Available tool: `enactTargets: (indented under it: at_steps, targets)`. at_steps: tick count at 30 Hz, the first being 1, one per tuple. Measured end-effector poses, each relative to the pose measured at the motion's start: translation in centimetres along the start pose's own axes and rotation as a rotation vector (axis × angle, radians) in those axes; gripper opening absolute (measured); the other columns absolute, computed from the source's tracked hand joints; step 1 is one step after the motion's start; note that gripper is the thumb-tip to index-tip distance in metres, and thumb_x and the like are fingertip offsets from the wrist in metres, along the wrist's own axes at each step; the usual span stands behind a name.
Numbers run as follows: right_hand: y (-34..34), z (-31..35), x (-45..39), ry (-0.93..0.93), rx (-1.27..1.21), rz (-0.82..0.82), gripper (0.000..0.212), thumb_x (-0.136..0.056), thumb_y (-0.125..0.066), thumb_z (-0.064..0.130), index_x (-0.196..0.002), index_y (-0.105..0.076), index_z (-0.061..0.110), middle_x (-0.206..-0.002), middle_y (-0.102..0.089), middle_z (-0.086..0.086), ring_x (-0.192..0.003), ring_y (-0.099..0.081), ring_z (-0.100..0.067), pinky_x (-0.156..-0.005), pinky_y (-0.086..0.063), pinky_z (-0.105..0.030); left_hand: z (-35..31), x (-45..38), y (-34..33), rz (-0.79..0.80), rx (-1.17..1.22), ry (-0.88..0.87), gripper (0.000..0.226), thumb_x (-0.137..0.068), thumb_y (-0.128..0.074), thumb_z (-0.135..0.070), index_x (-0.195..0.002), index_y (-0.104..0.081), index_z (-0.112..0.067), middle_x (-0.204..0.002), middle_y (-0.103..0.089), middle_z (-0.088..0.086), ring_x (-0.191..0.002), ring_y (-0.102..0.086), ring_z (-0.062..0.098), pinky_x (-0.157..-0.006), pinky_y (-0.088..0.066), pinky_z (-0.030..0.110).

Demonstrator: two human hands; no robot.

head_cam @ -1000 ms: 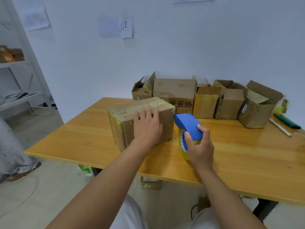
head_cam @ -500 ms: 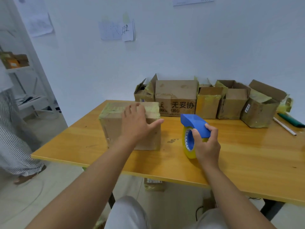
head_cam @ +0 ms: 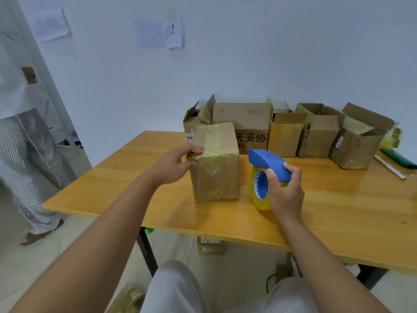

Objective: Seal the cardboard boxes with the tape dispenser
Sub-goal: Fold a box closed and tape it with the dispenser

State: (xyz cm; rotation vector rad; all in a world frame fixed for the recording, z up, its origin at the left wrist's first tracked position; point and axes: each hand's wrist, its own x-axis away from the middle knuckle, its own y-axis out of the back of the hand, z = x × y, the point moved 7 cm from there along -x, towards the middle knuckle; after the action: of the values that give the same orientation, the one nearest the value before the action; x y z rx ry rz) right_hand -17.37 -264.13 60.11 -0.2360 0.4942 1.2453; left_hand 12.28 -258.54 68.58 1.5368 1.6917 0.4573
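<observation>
The left hand (head_cam: 174,162) gripped the near top corner of the taped cardboard box (head_cam: 215,162), which stood on end on the wooden table (head_cam: 338,213) — and just to its right, the right hand (head_cam: 285,192) was wrapped round the blue tape dispenser (head_cam: 266,177), its yellow roll resting on the tabletop.

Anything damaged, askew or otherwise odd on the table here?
Yes. The boxes along the wall are battered: the rightmost box leans, flaps open, loose yellow tape hanging. The near box, gripped by the left hand, shows wrinkled tape. The tape dispenser looks normal.
</observation>
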Motion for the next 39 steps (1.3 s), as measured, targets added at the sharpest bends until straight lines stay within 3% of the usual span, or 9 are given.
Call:
enactTargets:
  at_steps: [4,7,12,17,24,28,32,36,39]
  targets:
    - [0.2,0.2,0.2,-0.026,-0.026,-0.002,0.040,-0.085,-0.059,0.054,-0.118,-0.046,0.036,-0.100,-0.052,0.025,-0.087,-0.053,0.018,-0.059,-0.042,-0.004,0.0,-0.3,-0.7,-0.031,0.098,-0.008,0.024,-0.100,-0.058,-0.016,-0.116,-0.063,-0.033,-0.137,-0.050,-0.023,-0.125,-0.039,-0.011,-0.100,-0.028,0.004]
    - [0.4,0.1,0.0,-0.055,-0.024,-0.006,0.038,-0.083,-0.058,0.059,-0.114,-0.045,0.042,-0.100,-0.054,0.025,-0.087,-0.054,0.017,-0.059,-0.042,-0.005,0.0,-0.2,-0.5,-0.046,0.157,-0.025,0.025,-0.099,-0.057,-0.010,-0.114,-0.066,-0.028,-0.135,-0.055,-0.018,-0.134,-0.042,0.000,-0.111,-0.032,0.022]
    - [0.7,0.1,-0.2,-0.069,-0.030,-0.008,0.035,-0.081,-0.058,0.062,-0.111,-0.043,0.049,-0.102,-0.053,0.028,-0.089,-0.053,0.018,-0.060,-0.041,-0.005,0.4,0.8,0.9,0.026,0.215,-0.051,0.033,-0.099,-0.057,-0.008,-0.108,-0.069,-0.038,-0.130,-0.060,-0.027,-0.135,-0.040,-0.007,-0.114,-0.033,0.028]
    - [0.4,0.6,-0.1,-0.069,-0.051,0.038,0.043,-0.076,-0.064,0.059,-0.115,-0.050,0.047,-0.108,-0.053,0.029,-0.095,-0.053,0.015,-0.066,-0.043,-0.009,1.3,1.6,0.5,0.071,0.250,-0.050,0.028,-0.101,-0.054,-0.011,-0.122,-0.065,-0.027,-0.145,-0.051,-0.017,-0.144,-0.029,0.000,-0.122,-0.023,0.042]
    - [3.1,6.5,-1.1,0.048,-0.162,-0.078,0.048,-0.073,-0.067,0.054,-0.116,-0.061,0.033,-0.106,-0.058,0.027,-0.092,-0.056,0.015,-0.069,-0.043,-0.004,1.8,1.6,0.2,0.024,0.232,-0.099,0.029,-0.103,-0.050,-0.018,-0.122,-0.062,-0.036,-0.138,-0.051,-0.028,-0.133,-0.030,-0.018,-0.111,-0.026,0.016]
    - [3.9,13.5,-2.3,0.215,-0.277,-0.103,0.031,-0.084,-0.070,0.040,-0.113,-0.061,0.036,-0.105,-0.061,0.032,-0.097,-0.059,0.010,-0.078,-0.046,-0.010,1.3,1.6,-0.8,-0.143,0.235,-0.099,0.027,-0.104,-0.048,-0.018,-0.122,-0.064,-0.031,-0.136,-0.056,-0.019,-0.134,-0.035,-0.008,-0.103,-0.030,0.009]
    - [1.4,18.4,-3.6,0.251,-0.309,0.064,0.027,-0.084,-0.070,0.041,-0.111,-0.064,0.039,-0.108,-0.064,0.026,-0.102,-0.062,0.003,-0.082,-0.051,-0.017,0.2,1.3,-2.0,-0.190,0.174,-0.109,0.028,-0.104,-0.048,-0.018,-0.126,-0.065,-0.022,-0.136,-0.055,-0.017,-0.133,-0.035,-0.006,-0.105,-0.033,0.018]
    - [-2.9,18.9,-3.3,0.237,-0.233,0.379,0.028,-0.092,-0.070,0.029,-0.118,-0.063,0.034,-0.126,-0.062,0.002,-0.114,-0.063,-0.019,-0.097,-0.054,-0.041,1.0,1.2,-0.5,-0.170,0.138,-0.095,0.028,-0.105,-0.045,-0.016,-0.123,-0.064,-0.025,-0.134,-0.055,-0.020,-0.126,-0.045,-0.003,-0.096,-0.036,0.010]
    - [-4.4,18.9,-2.9,0.228,-0.144,0.555,0.034,-0.092,-0.070,0.029,-0.125,-0.064,0.031,-0.126,-0.059,0.017,-0.117,-0.059,-0.005,-0.099,-0.051,-0.032,1.3,1.6,0.1,-0.141,0.188,-0.093,0.026,-0.104,-0.047,-0.016,-0.121,-0.065,-0.024,-0.134,-0.057,-0.017,-0.118,-0.045,-0.018,-0.096,-0.034,0.004]
